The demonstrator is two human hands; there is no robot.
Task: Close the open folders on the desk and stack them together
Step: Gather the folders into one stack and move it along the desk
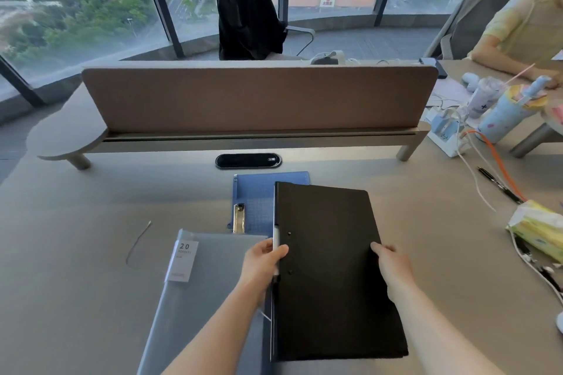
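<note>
A black folder [329, 268] lies closed on the grey desk [91, 237] in front of me, slightly lifted at its left spine. My left hand [263, 259] grips that spine edge, thumb on top. At the folder's right edge, my right hand [393, 265] holds it with fingers curled over the cover. A grey folder [210, 277] with a white "20" label lies closed to the left, partly under my left arm. Behind them an open blue clipboard folder [259, 201] with a metal clip lies flat, its right part hidden by the black folder.
A brown divider panel [259, 97] crosses the desk behind a black cable port [248, 160]. At the right are a power strip with cables [447, 134], cups, a black pen [499, 186], a tissue pack [539, 230] and a seated person's arm. A thin wire [137, 246] lies at left.
</note>
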